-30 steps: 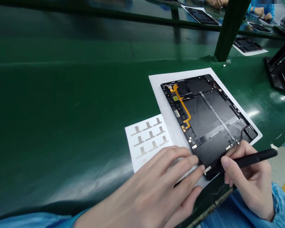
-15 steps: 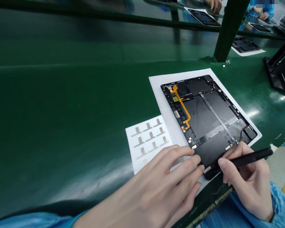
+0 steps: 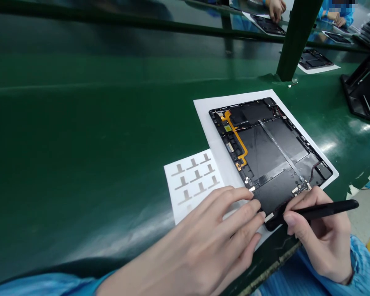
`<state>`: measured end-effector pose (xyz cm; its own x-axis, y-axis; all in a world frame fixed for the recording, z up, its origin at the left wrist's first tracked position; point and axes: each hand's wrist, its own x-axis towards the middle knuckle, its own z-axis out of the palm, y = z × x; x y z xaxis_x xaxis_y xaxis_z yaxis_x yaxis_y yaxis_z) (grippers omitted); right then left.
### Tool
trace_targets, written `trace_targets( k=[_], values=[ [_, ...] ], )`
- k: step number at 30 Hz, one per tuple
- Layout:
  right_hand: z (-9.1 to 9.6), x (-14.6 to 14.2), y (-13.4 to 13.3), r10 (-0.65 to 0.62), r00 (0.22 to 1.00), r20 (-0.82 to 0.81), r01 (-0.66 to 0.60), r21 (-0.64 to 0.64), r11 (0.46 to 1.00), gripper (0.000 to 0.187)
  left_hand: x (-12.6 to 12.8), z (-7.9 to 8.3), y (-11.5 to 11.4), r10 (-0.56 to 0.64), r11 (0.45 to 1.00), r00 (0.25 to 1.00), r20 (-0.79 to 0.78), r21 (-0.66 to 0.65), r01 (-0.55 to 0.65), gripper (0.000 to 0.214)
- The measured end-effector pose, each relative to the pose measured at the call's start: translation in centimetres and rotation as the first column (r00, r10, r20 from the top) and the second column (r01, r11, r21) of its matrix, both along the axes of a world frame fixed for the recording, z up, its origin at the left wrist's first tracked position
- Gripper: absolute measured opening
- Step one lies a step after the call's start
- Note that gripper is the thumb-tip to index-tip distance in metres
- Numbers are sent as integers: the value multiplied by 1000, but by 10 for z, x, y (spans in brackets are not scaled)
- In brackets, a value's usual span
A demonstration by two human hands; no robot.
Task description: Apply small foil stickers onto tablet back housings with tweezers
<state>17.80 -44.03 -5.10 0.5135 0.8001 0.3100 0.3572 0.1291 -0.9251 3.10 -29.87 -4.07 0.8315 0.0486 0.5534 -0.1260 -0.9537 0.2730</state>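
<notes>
In the head view, the open-backed black tablet [image 3: 265,164] is lying on a white paper sheet [image 3: 210,123], and both of the person's grips are working at its near edge. The left grip [image 3: 203,234] is open, with its fingers [image 3: 245,209] spreading across the tablet's near corner and pressing down, which seems a sound way of stopping the tablet from sliding on the paper. The right grip [image 3: 320,242] is closed around a black stylus [image 3: 327,209], holding it low like a pen, with its far end pointing away from the tablet and its tip hidden among the fingers at the tablet's near edge. Bracing the hand close to the work like this looks right for fine, controlled movement among the exposed parts. A small circuit board [image 3: 300,189] is sitting just beyond the right grip, an orange flex cable [image 3: 237,137] is running along the tablet's far-left side, and a thin metal strip [image 3: 280,150] is crossing its black inner panel. To the left of the tablet, a backing sheet of T-shaped adhesive pieces [image 3: 191,181] is lying partly under the left grip on the green desk [image 3: 80,144], and a co-worker's hands [image 3: 276,8] are working well beyond the tablet.
</notes>
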Motion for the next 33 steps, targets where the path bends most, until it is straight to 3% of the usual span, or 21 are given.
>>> trace_targets(
  k=[6,10,13,21,27,33],
  values=[
    [1,-1,0,-12,999,33,13,-30,999,15,-1,-3,-1,-17,999,1000,18,-38,17,28],
    [1,-2,0,-21,1000,-2,21,19,1000,17,-1,-1,0,-37,996,999,-16,-79,35,27],
    [1,-4,0,-31,999,-34,30,-14,999,14,0,-1,-1,-49,995,999,-24,-89,47,28],
    [-1,-6,-1,-8,998,-57,6,-28,1000,13,1,-5,0,-52,997,999,-16,-50,51,31],
    [6,11,-3,109,994,-13,-110,-48,993,11,2,-5,-3,-73,997,995,67,35,71,34],
    [14,28,5,316,948,39,-314,-59,948,7,-2,-8,-2,-78,997,996,35,0,78,29]
  ],
)
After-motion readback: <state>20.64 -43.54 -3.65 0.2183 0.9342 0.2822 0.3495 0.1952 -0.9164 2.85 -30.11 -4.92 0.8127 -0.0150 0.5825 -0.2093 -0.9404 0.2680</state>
